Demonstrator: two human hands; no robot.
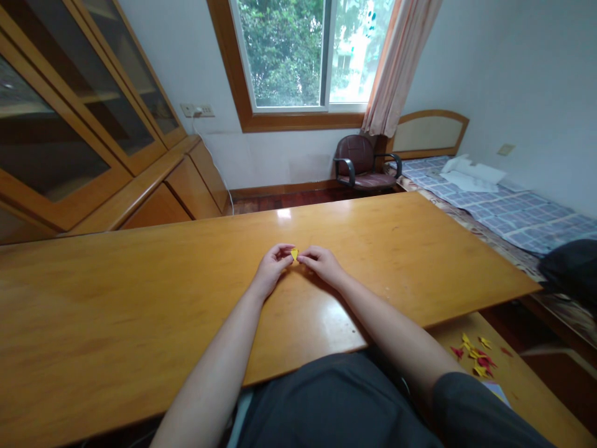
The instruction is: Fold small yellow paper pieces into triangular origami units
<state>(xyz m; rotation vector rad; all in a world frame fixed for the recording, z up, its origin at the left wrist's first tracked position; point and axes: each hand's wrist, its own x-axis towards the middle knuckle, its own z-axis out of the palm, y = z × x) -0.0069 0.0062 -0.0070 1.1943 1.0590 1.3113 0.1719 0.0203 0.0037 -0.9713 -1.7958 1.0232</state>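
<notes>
A small piece of folded yellow paper [294,254] is held just above the wooden table [186,311], between my two hands. My left hand [274,266] pinches its left side with thumb and fingers. From the other side, my right hand [321,264] grips the right edge between thumb and forefinger. The paper tapers to a point at the bottom; its finer folds are too small to make out.
On a lower wooden surface at the right lie several folded red and yellow paper figures [476,354]. Beyond the table are a brown armchair [366,165] and a bed [494,202]. A glass-doored cabinet [116,211] lines the left wall. A black bag [571,270] rests at the right.
</notes>
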